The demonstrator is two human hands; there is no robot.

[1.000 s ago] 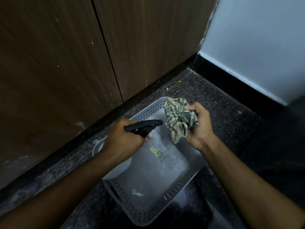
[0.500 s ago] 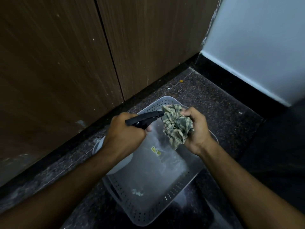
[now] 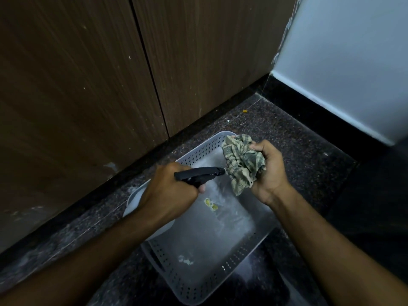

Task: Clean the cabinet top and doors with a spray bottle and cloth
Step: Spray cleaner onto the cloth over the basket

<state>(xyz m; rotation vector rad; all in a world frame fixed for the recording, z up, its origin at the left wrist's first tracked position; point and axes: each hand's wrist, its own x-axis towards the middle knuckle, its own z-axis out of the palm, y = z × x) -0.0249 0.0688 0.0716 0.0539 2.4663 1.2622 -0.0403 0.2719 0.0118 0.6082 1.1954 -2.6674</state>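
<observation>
Left hand (image 3: 170, 191) grips spray bottle (image 3: 199, 173) — nozzle at bunched cloth (image 3: 241, 163) in right hand (image 3: 270, 171).

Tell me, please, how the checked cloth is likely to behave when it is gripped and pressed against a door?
The checked cloth is probably floppy: it sits crumpled in the right hand, a corner dangling below. It looks light, held by curled fingers alone. With the spray bottle nozzle aimed at it, it may be damp and cling.

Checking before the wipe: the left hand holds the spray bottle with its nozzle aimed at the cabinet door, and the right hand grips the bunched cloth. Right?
Not quite. In the head view the spray bottle in the left hand aims at the cloth, not the cabinet door. The right hand does grip the bunched cloth.
</observation>
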